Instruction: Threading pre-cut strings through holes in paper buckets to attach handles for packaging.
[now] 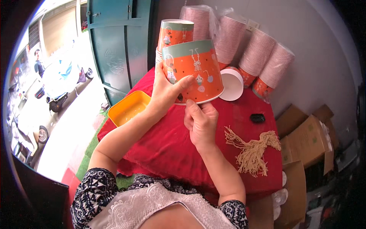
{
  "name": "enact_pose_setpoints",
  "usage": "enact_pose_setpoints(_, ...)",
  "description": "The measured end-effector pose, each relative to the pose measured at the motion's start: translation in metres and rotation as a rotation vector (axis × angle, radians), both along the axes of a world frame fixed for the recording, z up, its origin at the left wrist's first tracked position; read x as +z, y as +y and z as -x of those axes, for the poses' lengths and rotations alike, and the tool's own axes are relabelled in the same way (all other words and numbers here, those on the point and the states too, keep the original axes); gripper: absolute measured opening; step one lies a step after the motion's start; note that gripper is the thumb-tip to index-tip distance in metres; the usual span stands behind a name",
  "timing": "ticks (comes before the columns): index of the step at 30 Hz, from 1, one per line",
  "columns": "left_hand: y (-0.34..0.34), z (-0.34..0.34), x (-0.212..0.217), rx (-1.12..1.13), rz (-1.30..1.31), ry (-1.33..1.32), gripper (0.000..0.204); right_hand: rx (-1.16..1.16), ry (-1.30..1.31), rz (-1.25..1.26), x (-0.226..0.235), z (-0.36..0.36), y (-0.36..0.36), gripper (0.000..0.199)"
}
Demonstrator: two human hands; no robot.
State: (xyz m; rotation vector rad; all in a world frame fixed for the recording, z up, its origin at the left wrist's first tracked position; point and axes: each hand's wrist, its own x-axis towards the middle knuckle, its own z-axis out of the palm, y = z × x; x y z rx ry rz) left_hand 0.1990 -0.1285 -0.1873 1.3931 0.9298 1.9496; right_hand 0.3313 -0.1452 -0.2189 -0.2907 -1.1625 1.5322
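Over the table I hold an orange paper bucket [192,78] with a grey-green band and cartoon skeleton prints, its white rim turned downward. My left hand [167,89] is wrapped round its left side, thumb across the front. Below, my right hand [202,124] is closed at the white rim, thumb and finger pinching there; whether a small thing is also between those fingers is hidden. Just behind the held bucket stands an upside-down stack of similar buckets [175,32]. A white-mouthed bucket [231,84] lies on its side to the right.
Several tall nested bucket stacks [257,53] lean against the grey wall. On the red tablecloth [160,149] are a yellow basin [127,108], a bundle of beige cords [255,150] and a small black object [257,118]. Cardboard boxes [305,141] stand right; a green door [122,49] is left.
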Motion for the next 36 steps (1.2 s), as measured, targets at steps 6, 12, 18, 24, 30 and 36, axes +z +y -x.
enact_pose_setpoints(6,-0.005,0.006,-0.01,0.329,-0.114,0.077,0.107,-0.198,0.05,0.091,-0.007,0.022,-0.012,0.019)
enact_pose_setpoints(12,-0.003,0.027,-0.017,0.714,-0.215,0.268,0.118,-0.534,-0.335,-0.474,-0.026,0.022,-0.007,0.007)
enact_pose_setpoints(18,0.0,0.11,-0.003,1.011,-0.248,0.461,0.119,-0.467,-0.465,-0.961,-0.05,-0.019,-0.006,0.004)
enact_pose_setpoints(24,0.045,0.196,0.027,0.989,-0.178,0.364,0.108,-0.464,-0.688,-0.626,-0.107,-0.08,0.024,0.007)
enact_pose_setpoints(30,0.095,0.237,0.059,0.764,-0.131,0.082,0.11,-0.504,-0.746,-0.534,-0.123,-0.094,0.038,0.01)
enact_pose_setpoints(36,0.149,0.245,0.081,0.584,-0.11,-0.03,0.105,-0.501,-0.745,-0.454,-0.127,-0.092,0.043,0.013)
